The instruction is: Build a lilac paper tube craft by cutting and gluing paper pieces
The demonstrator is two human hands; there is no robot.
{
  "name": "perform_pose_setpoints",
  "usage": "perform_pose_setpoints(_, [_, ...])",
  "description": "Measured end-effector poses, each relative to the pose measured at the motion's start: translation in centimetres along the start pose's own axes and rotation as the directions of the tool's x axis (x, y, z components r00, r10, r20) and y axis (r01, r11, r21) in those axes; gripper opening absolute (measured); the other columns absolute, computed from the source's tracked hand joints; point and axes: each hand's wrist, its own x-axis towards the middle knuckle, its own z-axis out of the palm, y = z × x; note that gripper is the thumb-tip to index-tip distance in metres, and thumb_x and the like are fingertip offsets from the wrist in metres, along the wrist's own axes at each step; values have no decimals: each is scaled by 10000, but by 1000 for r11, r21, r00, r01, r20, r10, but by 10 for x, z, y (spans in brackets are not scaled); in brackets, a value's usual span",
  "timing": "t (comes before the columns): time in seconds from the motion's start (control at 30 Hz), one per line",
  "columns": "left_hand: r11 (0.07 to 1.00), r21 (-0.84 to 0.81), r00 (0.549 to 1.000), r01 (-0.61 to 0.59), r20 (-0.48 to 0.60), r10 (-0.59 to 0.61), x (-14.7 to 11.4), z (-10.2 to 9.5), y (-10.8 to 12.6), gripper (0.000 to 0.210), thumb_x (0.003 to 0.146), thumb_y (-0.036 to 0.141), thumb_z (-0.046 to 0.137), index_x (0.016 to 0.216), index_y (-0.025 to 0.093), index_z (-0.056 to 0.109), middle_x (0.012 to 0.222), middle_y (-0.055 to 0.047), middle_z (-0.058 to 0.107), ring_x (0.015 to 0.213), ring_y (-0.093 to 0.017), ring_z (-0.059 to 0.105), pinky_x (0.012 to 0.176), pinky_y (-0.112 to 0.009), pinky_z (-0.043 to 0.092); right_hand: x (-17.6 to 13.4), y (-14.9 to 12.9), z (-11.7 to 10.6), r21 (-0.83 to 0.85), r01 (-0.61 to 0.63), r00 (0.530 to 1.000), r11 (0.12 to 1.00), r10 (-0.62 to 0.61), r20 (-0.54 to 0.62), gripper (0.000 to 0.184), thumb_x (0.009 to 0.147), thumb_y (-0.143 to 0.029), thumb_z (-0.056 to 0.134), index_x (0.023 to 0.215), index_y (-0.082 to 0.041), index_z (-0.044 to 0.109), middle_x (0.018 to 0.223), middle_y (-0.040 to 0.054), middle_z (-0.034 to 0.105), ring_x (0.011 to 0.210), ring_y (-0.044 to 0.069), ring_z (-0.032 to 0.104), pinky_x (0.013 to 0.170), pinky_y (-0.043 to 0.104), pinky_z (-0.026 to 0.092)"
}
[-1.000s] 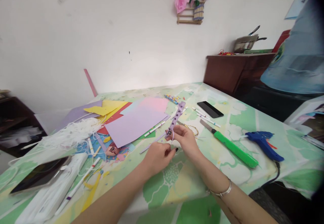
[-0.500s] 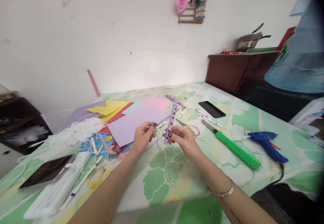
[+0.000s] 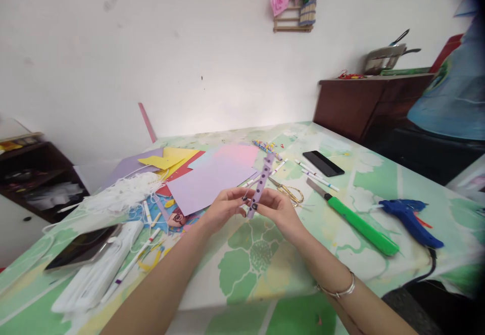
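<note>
From the head camera, both hands meet in the middle, just above the table (image 3: 265,269) with its green flower cloth. The right hand (image 3: 278,209) pinches the low end of a purple paper strip (image 3: 262,184) with dark dots, and the strip stands up tilted, its top leaning away from the person. The left hand (image 3: 223,208) is curled with its fingertips touching the same low end of the strip, so both hands grip it. Behind the hands lies a big purple paper sheet (image 3: 208,181) on top of other colored sheets. Gold scissors (image 3: 290,191) lie just beside the right hand. Farther right are a green knife (image 3: 358,224) and a blue glue gun (image 3: 411,214). A black phone (image 3: 323,163) lies near the far edge.
</note>
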Motion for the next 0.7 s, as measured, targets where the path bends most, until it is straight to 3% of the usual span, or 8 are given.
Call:
perform_pose_setpoints(0.13, [999,17,999,32,10,-32,-1,2,-2,353,649,306,763,950,150,666,885,-64,673,747,-141,627,721,-259,471,1,-1,0,-10,25,1000,1000,-25,-6,144,703,-213,668,842,-183,648,776,24,680,709,160,632,736,315,497])
perform_pose_setpoints(0.27, [995,91,1000,28,-8,-27,-2,4,-5,397,600,211,796,957,151,632,897,-58,676,763,-156,647,727,-269,490,1,-2,0,-137,25,994,990,-39,-100,126,670,-234,679,776,-176,646,715,8,642,623,136,583,584,254,468])
perform_pose_setpoints(0.4, [992,122,1000,-18,-8,19,0,5,-6,385,595,187,791,943,135,633,852,-62,688,745,-160,654,740,-295,506,1,1,-2,-231,33,988,972,-67,-141,145,677,-271,671,782,-175,637,720,3,615,617,126,548,566,247,454])
perform_pose_setpoints(0.57, [977,195,966,-83,-224,127,2,8,-5,319,528,198,812,796,118,659,711,-30,687,643,-139,638,671,-267,513,0,3,-2,-371,20,963,929,-118,-243,152,745,-322,616,779,-174,613,736,16,615,630,129,543,543,241,429])
perform_pose_setpoints(0.7, [937,321,910,-141,-332,250,2,13,-7,259,534,190,790,736,124,642,657,-8,665,598,-123,623,600,-223,491,-2,1,5,-461,42,972,887,-143,-188,130,733,-305,630,730,-177,606,706,9,603,602,121,527,541,247,416])
